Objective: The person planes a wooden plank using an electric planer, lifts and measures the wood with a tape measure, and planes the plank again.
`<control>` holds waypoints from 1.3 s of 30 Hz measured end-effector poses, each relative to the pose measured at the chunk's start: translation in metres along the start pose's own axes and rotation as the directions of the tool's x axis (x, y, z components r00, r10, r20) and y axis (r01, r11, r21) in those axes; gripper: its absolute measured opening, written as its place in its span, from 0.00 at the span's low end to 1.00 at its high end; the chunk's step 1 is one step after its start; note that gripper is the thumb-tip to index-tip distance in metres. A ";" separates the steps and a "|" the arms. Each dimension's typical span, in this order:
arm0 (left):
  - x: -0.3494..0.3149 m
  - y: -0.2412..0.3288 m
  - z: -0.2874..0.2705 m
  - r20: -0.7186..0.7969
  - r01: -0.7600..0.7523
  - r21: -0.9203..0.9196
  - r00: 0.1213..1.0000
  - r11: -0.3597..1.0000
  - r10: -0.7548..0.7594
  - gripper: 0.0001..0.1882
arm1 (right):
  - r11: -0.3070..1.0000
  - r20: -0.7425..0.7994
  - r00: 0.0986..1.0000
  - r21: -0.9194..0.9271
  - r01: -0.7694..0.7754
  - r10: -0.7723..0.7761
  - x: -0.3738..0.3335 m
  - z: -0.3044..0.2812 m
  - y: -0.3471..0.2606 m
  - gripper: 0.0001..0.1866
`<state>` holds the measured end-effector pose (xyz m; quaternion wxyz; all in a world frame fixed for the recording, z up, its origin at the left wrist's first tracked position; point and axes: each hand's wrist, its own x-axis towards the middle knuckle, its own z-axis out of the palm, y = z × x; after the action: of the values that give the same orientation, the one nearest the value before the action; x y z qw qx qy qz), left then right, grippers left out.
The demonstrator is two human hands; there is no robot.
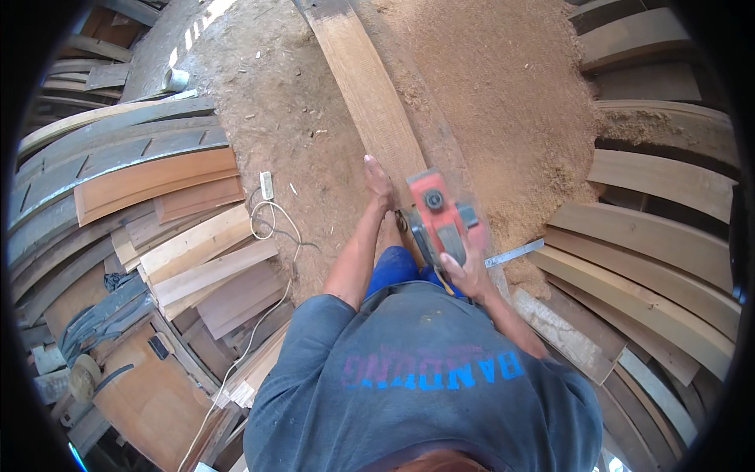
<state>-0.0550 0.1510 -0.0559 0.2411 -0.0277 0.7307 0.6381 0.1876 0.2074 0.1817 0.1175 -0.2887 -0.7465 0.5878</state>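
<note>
My right hand (469, 271) is closed around the handle of a red and dark electric hand planer (434, 198) with a round black knob. The planer overlaps the right side of a long wooden board's near end and blurs slightly; whether it touches the wood I cannot tell. This board (370, 94) runs away from me along the ground. My left hand (381, 193) is by the board's left edge, close to my bare lower leg (390, 232). Its fingers are hard to make out, and foot and hand run together there.
Stacked planks and panels (157, 185) line the left side, and thick timbers (645, 236) the right. A pale cord (295, 252) with a white socket block (267, 186) lies left of me. Sawdust (511, 118) covers the ground right of the board. A metal strip (515, 253) lies near the planer.
</note>
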 end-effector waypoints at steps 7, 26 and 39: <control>-0.010 0.025 -0.007 0.180 -0.016 0.207 0.983 0.978 -0.022 0.40 | 0.965 0.057 0.969 0.089 -0.245 0.241 0.082 0.013 -0.001 0.30; -0.040 0.049 0.012 0.063 0.147 0.491 0.977 0.859 -0.204 0.39 | 0.980 -0.098 0.995 -0.195 -0.036 0.017 0.625 0.033 -0.089 0.30; -0.035 0.038 0.001 0.115 0.053 0.401 0.987 0.915 -0.108 0.37 | 0.940 0.094 0.937 0.020 -0.340 0.336 0.201 0.002 -0.022 0.16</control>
<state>-0.0372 0.1492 -0.0073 0.3166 0.0348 0.8250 0.4668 0.0185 0.3171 0.1695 -0.0136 -0.3840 -0.6798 0.6247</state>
